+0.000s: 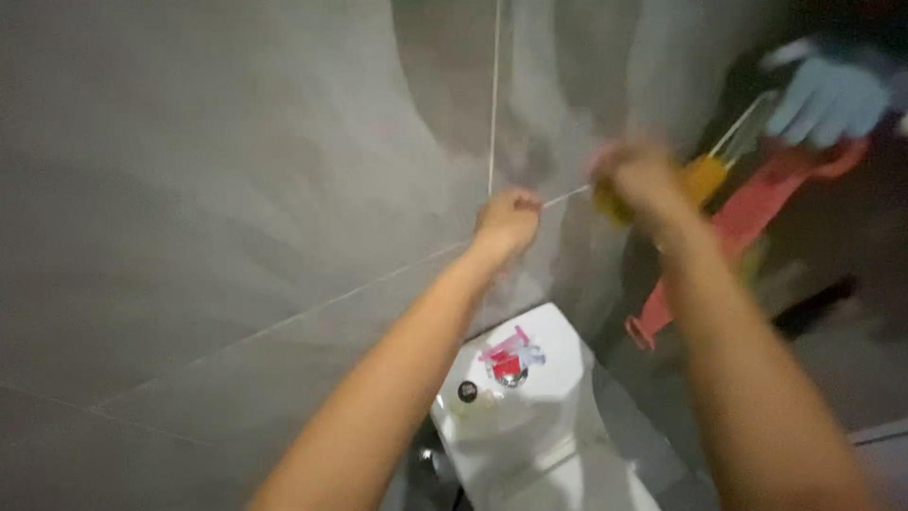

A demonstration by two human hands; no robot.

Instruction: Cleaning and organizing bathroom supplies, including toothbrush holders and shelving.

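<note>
Your right hand is closed around a yellow-handled tool, up against the grey tiled wall. The tool is blurred, so you cannot tell its exact kind; its yellow grip shows just past your knuckles, and a thin pale shaft runs up and to the right from it. Your fingers are curled tight around the handle, with no gap visible.

Your left hand is pressed to the wall just beside the right one, at the point where a vertical grout line meets a slanting one. Its fingers are bunched into a loose fist; whether they pinch anything small against the tile cannot be told from this view.

To the upper right, another person's hand in a pale blue glove reaches in near the top end of the thin shaft. The gloved hand rests on a red plastic object, long and flat, which hangs down along the wall towards the floor; its kind is unclear.

Below your forearms stands a white toilet cistern. On its lid sit a chrome flush button, a red and pink sticker just beside the button, and a small dark round mark nearer the left edge.
</note>
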